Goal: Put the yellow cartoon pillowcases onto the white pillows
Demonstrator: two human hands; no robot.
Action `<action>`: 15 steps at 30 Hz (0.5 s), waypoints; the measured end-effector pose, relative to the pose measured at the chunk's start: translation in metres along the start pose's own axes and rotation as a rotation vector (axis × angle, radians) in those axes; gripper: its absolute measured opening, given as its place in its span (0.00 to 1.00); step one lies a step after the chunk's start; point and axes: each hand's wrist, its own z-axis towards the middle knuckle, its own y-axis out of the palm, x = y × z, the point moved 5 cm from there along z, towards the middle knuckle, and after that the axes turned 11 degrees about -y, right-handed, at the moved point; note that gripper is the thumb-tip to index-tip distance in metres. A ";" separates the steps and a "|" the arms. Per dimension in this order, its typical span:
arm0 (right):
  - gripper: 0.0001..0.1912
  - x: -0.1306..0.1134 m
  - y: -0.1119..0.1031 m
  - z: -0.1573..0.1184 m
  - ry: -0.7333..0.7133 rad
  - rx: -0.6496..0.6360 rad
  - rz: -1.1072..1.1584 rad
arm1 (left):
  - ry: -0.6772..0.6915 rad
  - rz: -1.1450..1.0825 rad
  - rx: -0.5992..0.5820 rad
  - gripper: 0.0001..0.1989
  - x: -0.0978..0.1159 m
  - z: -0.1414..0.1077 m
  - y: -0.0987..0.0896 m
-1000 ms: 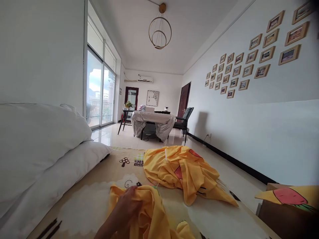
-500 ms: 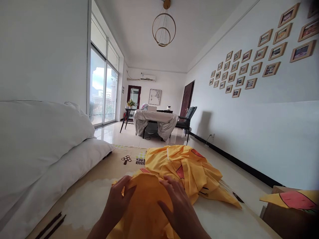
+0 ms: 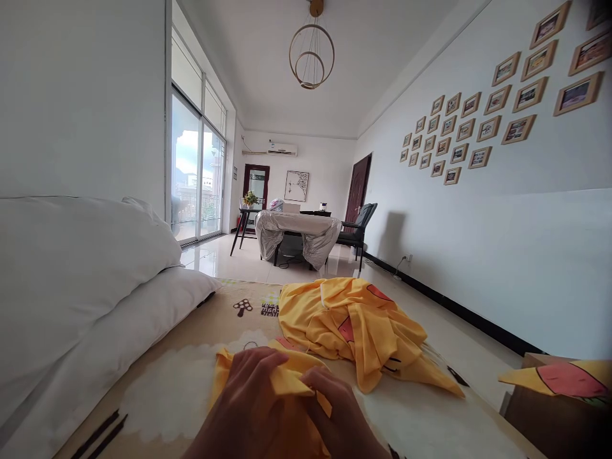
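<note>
A yellow cloth [image 3: 289, 377] with a pinkish-red patch lies on the printed bed surface right in front of me. My left hand [image 3: 255, 389] is closed on its upper edge, fingers bent over the fabric. On the other side my right hand [image 3: 329, 395] grips the same edge, thumb underneath and fingers on top. A fold of the cloth stands up between the two hands. Just beyond lies a crumpled heap of yellow fabric [image 3: 329, 315] with red patches, its pointed end toward the right. The lower part of the cloth is mostly hidden behind my hands and forearms.
White pillows [image 3: 95, 255] are stacked along the left. At the right edge another yellow and red fabric piece [image 3: 564, 379] lies on a brown box [image 3: 526, 414]. Past the bed stand a covered table [image 3: 296, 223] and a dark chair [image 3: 358, 229].
My hands have come closer together, the left moving right and over the cloth. The cloth's edge, spread between them before, is now bunched into a raised fold.
</note>
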 end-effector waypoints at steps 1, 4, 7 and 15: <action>0.19 -0.002 0.000 -0.002 0.002 0.009 0.038 | 0.057 -0.003 -0.029 0.14 0.005 -0.001 0.001; 0.21 -0.002 -0.001 -0.007 0.156 0.025 0.180 | 0.121 -0.072 -0.113 0.05 0.014 -0.001 0.000; 0.21 0.003 0.006 -0.012 0.454 0.018 0.464 | -0.209 -0.272 -0.098 0.10 0.004 0.001 -0.005; 0.27 -0.003 0.027 -0.023 0.749 -0.146 0.895 | -0.839 -0.730 0.071 0.22 -0.035 -0.001 -0.001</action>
